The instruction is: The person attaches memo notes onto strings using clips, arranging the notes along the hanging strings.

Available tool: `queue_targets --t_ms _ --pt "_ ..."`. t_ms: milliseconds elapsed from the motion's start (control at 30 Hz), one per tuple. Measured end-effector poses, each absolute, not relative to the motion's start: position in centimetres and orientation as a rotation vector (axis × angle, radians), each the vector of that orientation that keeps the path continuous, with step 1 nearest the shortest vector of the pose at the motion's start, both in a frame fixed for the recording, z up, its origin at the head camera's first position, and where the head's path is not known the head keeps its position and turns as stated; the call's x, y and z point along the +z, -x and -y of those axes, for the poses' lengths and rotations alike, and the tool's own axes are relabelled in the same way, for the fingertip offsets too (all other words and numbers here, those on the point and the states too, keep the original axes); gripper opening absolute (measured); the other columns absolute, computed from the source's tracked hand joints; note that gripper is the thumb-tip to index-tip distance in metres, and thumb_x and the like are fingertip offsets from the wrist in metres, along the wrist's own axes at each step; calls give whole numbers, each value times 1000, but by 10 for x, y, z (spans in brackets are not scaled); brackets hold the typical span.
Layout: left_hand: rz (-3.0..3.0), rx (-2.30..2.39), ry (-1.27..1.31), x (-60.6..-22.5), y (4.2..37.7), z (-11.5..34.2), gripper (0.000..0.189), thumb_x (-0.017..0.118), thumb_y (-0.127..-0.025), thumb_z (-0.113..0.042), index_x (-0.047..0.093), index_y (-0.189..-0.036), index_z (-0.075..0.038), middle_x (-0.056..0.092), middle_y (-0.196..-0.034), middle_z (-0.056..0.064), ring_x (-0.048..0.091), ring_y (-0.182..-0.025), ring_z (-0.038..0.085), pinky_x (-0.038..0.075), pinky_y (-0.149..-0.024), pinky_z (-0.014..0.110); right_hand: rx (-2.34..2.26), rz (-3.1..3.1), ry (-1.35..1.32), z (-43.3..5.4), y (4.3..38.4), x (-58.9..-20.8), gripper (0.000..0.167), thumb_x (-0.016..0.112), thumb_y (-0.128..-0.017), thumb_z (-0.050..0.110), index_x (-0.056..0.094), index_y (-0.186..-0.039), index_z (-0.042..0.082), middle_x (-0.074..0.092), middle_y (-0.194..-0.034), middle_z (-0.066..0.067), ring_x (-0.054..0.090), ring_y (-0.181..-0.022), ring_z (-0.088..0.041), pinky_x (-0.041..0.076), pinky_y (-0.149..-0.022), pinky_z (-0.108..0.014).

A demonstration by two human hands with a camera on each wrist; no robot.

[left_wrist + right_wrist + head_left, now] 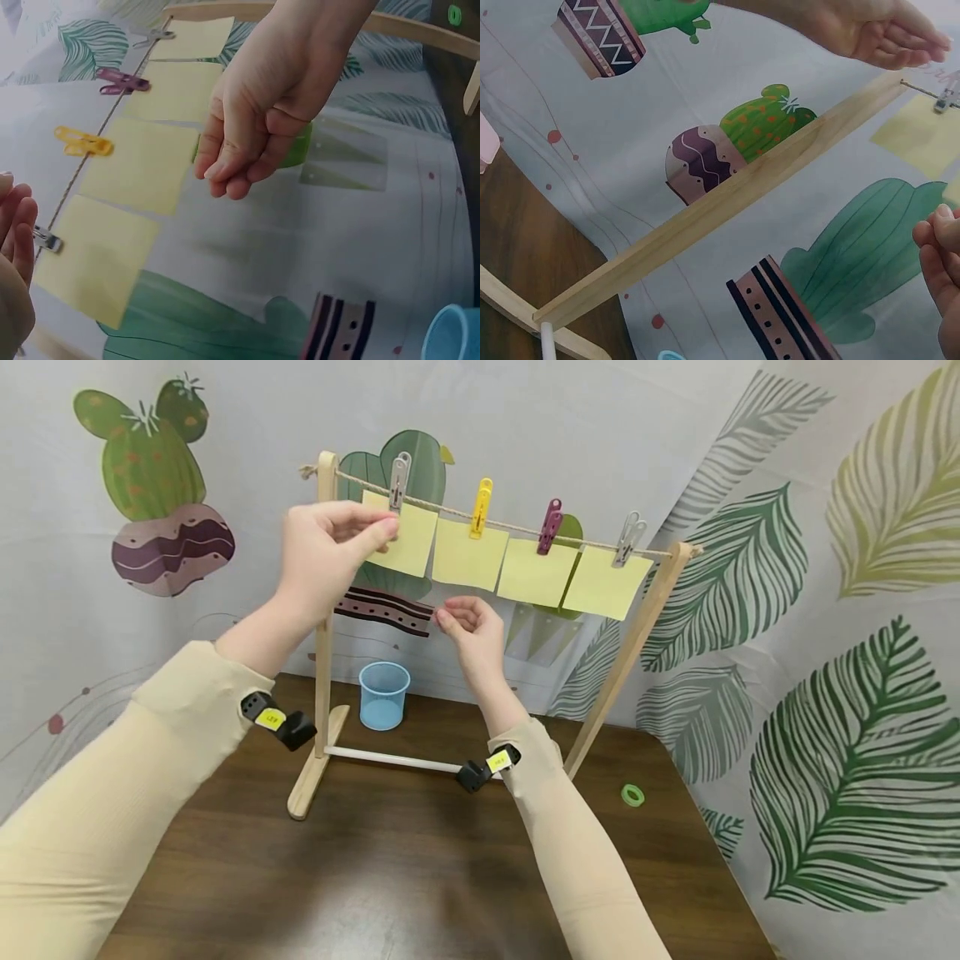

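Several yellow paper notes (471,556) hang in a row on a twine line (450,512), each under a clothespin. From the left these are a grey clothespin (398,481), a yellow clothespin (481,510), a purple clothespin (551,527) and a pale grey clothespin (628,539). My left hand (330,547) is beside the leftmost note, fingers loosely bent; the right wrist view shows it apart from the paper, holding nothing. Below the notes, my right hand (478,635) has its thumb near its bent fingertips, with nothing visible between them.
A wooden frame (324,677) with a white lower bar (390,760) holds the line above a dark wooden table (337,877). Behind its left part stands a clear blue cup (383,697). A green ring (632,795) lies at the right. Patterned cloth hangs behind.
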State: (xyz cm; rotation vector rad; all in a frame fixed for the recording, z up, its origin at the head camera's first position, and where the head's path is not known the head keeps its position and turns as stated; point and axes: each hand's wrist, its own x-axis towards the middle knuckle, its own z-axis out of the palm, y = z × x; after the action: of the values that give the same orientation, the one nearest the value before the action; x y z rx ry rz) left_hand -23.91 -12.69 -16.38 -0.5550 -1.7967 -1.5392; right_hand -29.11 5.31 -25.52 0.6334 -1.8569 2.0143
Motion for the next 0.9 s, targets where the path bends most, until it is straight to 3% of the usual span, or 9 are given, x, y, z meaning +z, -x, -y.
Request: queue_targets --t_ms 200,433,533,700,900 --pt "1765 -1584 570 -188 238 128 17 74 -87 -11 76 -96 2 71 -73 -20 67 -67 4 50 -65 14 2077 1831 -616 -69 284 -279 16 63 -91 -6 58 -104 -13 67 -98 -30 69 -77 -9 57 -81 -25" --pt "1750 -1677 544 -227 244 123 17 72 -87 -8 74 -95 7 71 -72 -19 66 -66 2 53 -64 16 2088 1851 -568 -91 278 -316 13 63 -90 -6 58 -101 -11 69 -82 6 69 -75 -7 57 -80 -25" --pt "1748 -1713 539 -247 245 118 21 71 -88 -8 72 -97 11 71 -72 -19 66 -65 4 54 -66 17 2093 1875 -542 -99 274 -330 15 63 -90 -6 57 -102 -13 68 -81 10 70 -77 -9 56 -79 -21" --pt "1775 -1780 497 -281 248 112 23 70 -90 -8 71 -99 13 70 -72 -21 65 -66 1 54 -67 16 2129 1908 -462 -110 266 -354 15 63 -89 -8 58 -102 -12 69 -83 5 69 -76 -8 56 -78 -21" --pt "1821 -1850 399 -321 250 111 27 71 -89 -10 70 -102 14 72 -77 -16 68 -69 3 55 -70 18 2104 1961 -383 -120 258 -387 19 64 -89 -7 57 -103 -16 72 -88 -10 68 -73 -6 59 -80 -31"
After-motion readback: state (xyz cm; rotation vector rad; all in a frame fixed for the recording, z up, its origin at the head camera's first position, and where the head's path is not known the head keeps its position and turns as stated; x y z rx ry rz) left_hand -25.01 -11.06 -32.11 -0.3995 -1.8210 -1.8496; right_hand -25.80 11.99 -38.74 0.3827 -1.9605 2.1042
